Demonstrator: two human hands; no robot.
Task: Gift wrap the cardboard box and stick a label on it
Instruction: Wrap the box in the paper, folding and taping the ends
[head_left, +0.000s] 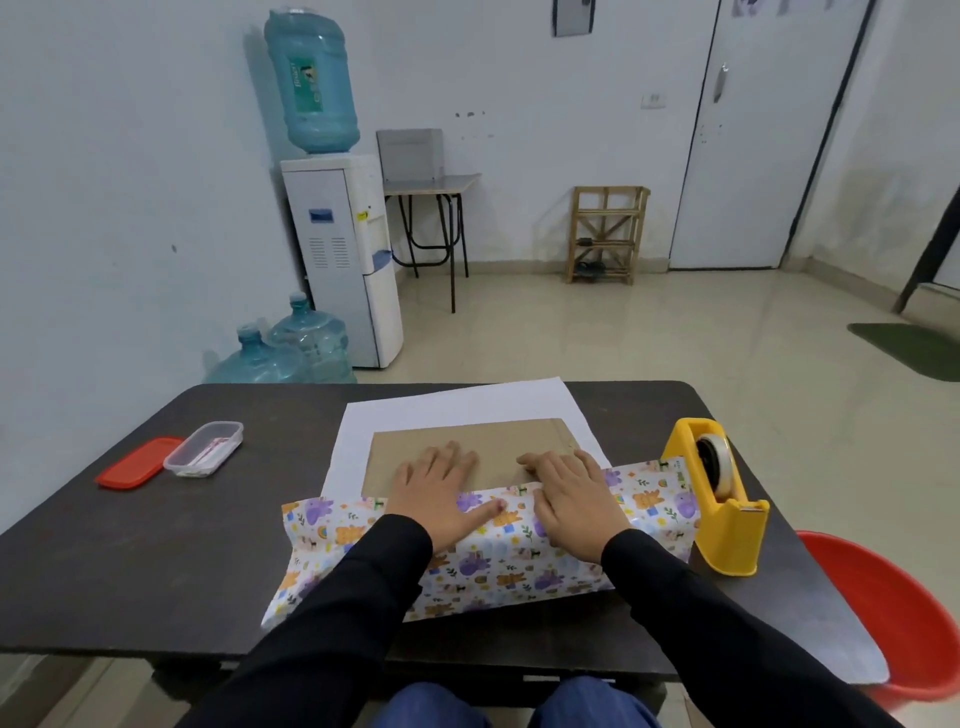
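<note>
A flat brown cardboard box (467, 441) lies on the white back side of a sheet of gift paper (457, 405) in the middle of the dark table. The near flap of the paper (509, 561), printed with cartoon animals, is folded up over the box's near edge. My left hand (441, 493) lies flat, fingers spread, across the flap's edge and the box top. My right hand (571, 493) presses flat on the same edge a little to the right. A clear tub (205, 449) at the left holds small labels.
A yellow tape dispenser (722, 499) stands just right of the paper. A red lid (137, 462) lies beside the tub. A red bucket (893, 613) sits off the table's right corner. The table edge (104, 649) runs close to my lap.
</note>
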